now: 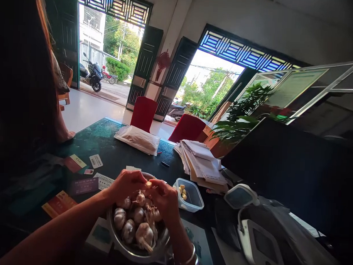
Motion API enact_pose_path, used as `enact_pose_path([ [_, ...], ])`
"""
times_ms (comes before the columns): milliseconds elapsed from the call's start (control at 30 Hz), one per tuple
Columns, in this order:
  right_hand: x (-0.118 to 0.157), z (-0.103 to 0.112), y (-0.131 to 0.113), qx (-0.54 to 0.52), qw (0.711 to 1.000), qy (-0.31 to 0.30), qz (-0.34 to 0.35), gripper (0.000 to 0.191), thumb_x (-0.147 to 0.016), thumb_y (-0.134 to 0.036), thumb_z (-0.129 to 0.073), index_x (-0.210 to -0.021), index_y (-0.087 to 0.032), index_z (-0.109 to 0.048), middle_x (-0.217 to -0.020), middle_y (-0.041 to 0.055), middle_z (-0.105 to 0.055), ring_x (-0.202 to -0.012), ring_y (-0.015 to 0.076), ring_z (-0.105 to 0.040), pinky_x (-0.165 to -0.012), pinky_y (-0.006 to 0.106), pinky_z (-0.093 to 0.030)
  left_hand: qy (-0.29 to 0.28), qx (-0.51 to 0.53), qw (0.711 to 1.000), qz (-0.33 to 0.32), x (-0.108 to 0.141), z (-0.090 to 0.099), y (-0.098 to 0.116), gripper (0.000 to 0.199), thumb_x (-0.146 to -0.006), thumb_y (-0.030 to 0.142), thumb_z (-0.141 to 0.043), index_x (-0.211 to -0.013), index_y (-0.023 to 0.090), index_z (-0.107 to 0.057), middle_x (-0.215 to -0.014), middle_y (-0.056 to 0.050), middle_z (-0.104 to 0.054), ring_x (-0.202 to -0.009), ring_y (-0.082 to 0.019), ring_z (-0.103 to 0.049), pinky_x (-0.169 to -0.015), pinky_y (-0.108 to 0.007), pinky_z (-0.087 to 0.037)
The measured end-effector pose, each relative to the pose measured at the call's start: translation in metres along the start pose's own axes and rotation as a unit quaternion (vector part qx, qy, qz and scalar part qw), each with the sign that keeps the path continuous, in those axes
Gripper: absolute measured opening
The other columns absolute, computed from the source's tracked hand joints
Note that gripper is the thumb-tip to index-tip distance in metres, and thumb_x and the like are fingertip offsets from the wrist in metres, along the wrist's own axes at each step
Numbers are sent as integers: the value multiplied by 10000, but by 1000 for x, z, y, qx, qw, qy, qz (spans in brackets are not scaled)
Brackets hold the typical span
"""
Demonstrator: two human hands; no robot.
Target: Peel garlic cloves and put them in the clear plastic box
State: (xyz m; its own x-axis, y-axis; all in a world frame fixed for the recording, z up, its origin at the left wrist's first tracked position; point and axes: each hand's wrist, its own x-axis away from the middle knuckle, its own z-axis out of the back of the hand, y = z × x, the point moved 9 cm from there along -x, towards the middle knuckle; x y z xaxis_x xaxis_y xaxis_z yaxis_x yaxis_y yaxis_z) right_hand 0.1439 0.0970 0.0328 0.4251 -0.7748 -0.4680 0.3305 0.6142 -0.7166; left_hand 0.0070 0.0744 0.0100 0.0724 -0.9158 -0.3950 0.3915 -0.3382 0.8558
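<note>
My left hand and my right hand meet over the far side of a metal bowl. Between their fingertips is a small pale garlic clove, pinched from both sides. Whole garlic bulbs with whitish skins and dry stems fill the bowl below. Just right of my right hand stands a clear plastic container with several peeled garlic cloves at its left end. A bracelet circles my right wrist.
A stack of papers and a wrapped white packet lie on the dark table. To the right are a blood-pressure monitor and a black screen. At left, a person leans a hand on the table near several cards.
</note>
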Motion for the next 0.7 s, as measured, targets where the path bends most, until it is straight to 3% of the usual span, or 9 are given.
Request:
enact_pose_path([
  [133,0,-2,4,-35,999,-6,-15,122,-726,-226,-650,-839,-192,-683,-704,0,-679,-540,118,-577,-530,213,-459,8,-77,995,-62,2,2,14,131,-758,268,-639,-734,152,-697,-733,-32,-732,-634,-142,-653,-602,-202,-468],
  [267,0,-3,6,-46,998,-8,-28,120,-719,-223,-659,-834,-190,-676,-686,-3,-674,-530,110,-561,-522,206,-449,22,-167,970,-175,8,0,35,173,-820,263,-566,-783,189,-718,-793,-30,-741,-718,-155,-680,-673,-215,-482],
  [367,1,-9,13,-100,992,-30,-64,113,-730,-257,-658,-814,-183,-657,-668,-4,-665,-497,100,-545,-482,198,-441,27,-206,954,-215,11,-3,40,202,-830,214,-521,-804,190,-719,-763,-29,-741,-698,-155,-686,-649,-214,-488],
  [500,2,-14,15,-152,982,-53,-95,138,-743,-289,-656,-811,-170,-652,-683,7,-661,-509,105,-555,-463,195,-440,41,-217,951,-218,12,-3,37,206,-804,175,-513,-761,194,-714,-714,-18,-736,-644,-144,-680,-603,-204,-478],
  [700,3,-17,9,-158,980,-83,-84,153,-757,-302,-648,-804,-157,-647,-689,14,-649,-564,116,-568,-508,205,-448,48,-238,954,-174,9,0,30,200,-738,95,-491,-677,178,-662,-650,-9,-704,-599,-129,-644,-606,-208,-458],
])
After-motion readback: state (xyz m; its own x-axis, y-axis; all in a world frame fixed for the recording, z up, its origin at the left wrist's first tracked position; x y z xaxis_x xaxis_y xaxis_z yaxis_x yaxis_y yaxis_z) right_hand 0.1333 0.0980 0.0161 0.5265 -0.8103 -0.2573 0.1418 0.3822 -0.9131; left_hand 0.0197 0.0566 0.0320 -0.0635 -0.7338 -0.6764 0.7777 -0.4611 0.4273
